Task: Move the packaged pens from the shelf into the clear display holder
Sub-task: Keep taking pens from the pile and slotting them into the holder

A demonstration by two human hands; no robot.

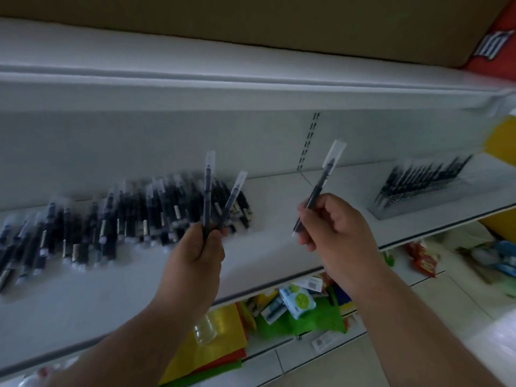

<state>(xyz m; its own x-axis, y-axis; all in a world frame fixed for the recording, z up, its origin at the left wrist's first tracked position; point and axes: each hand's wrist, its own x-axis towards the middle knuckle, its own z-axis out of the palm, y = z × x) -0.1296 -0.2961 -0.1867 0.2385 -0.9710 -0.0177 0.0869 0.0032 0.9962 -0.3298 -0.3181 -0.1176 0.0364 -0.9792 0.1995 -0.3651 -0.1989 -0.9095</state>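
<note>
A long pile of packaged dark pens point(117, 219) lies on the white shelf point(279, 219) at the left. My left hand point(199, 250) grips two packaged pens point(216, 196) by their lower ends, and they fan upward just right of the pile. My right hand point(328, 224) pinches a single packaged pen point(321, 185), tilted up to the right, above the bare middle of the shelf. The clear display holder point(413, 202) stands at the right end of the shelf, with a row of pens point(421, 175) leaning in it. The frame is blurred by motion.
A second white shelf point(251, 79) runs overhead with a brown carton point(251, 23) on it. Below the shelf edge lie colourful bags point(212, 350), a clear jar point(205, 329) and small packets point(296, 300). More goods sit at the lower right point(424, 259).
</note>
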